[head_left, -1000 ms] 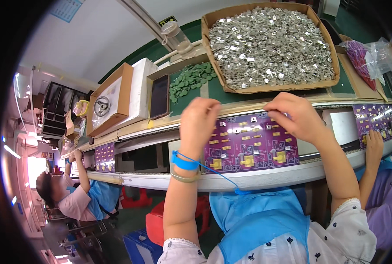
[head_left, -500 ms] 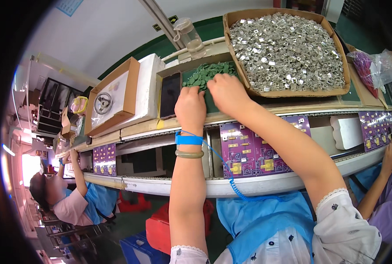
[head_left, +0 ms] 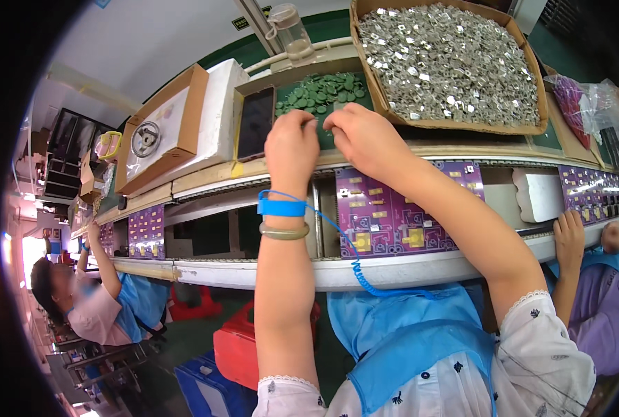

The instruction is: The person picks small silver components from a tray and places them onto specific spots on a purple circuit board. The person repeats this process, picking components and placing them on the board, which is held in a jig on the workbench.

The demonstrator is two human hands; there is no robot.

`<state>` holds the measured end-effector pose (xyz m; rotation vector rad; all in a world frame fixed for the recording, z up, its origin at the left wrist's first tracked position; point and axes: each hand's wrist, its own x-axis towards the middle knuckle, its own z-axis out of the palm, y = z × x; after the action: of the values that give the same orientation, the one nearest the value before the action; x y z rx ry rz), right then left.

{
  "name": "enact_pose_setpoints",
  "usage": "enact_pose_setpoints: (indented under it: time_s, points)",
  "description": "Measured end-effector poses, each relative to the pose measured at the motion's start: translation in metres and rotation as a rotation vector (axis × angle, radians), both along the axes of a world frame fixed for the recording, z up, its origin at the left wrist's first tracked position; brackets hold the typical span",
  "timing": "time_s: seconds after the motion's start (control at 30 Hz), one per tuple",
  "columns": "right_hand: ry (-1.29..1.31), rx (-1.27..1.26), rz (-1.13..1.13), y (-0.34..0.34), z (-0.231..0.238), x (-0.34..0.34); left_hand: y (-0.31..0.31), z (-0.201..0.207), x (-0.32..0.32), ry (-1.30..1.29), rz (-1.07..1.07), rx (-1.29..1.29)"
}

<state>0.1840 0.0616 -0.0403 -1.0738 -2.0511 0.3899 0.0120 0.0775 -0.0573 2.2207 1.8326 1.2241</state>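
Small green disc-shaped parts (head_left: pixel 327 89) lie heaped in a shallow tray behind the board line. At the near side of the heap, my left hand (head_left: pixel 292 147) has its fingertips pinched together. My right hand (head_left: pixel 366 135) is close beside it, thumb and fingers curled inward, fingertips a short gap from the left ones. Whatever either pinch holds is too small and hidden to make out. A blue wrist strap (head_left: pixel 281 208) with a coiled cord is on my left wrist. Below my right forearm, a purple circuit board (head_left: pixel 400 222) rests on the rail line.
A large cardboard box (head_left: pixel 462 124) full of small metal parts stands right of the discs. A dark phone-like slab (head_left: pixel 256 124) lies to their left, near a carton (head_left: pixel 192 115) with a metal ring. A clear jar (head_left: pixel 292 35) stands behind. Co-workers sit at both sides.
Both hands have drawn back from the disc heap toward me, leaving more of it visible. The whole view has shifted slightly. At right, a co-worker's hand has moved to the rail edge.
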Motion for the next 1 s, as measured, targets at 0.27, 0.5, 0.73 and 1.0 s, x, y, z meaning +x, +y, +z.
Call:
enact_pose_setpoints:
  time_s: [0.27, 0.5, 0.73, 1.0]
  points:
    - [0.255, -0.48, 0.072, -0.088, 0.04, 0.089, -0.094, 0.044, 0.028, -0.451, -0.26, -0.368]
    - [0.08, -0.446, 0.09, -0.12, 0.019, 0.143, -0.177, 0.032, 0.063, -0.244, -0.527, -0.269]
    - [-0.166, -0.303, 0.092, -0.132, 0.004, 0.155, -0.207, 0.008, 0.093, -0.002, -0.61, -0.141]
    - [-0.18, -0.207, 0.115, -0.134, -0.001, 0.151, -0.207, 0.0, 0.095, 0.085, -0.609, -0.063]
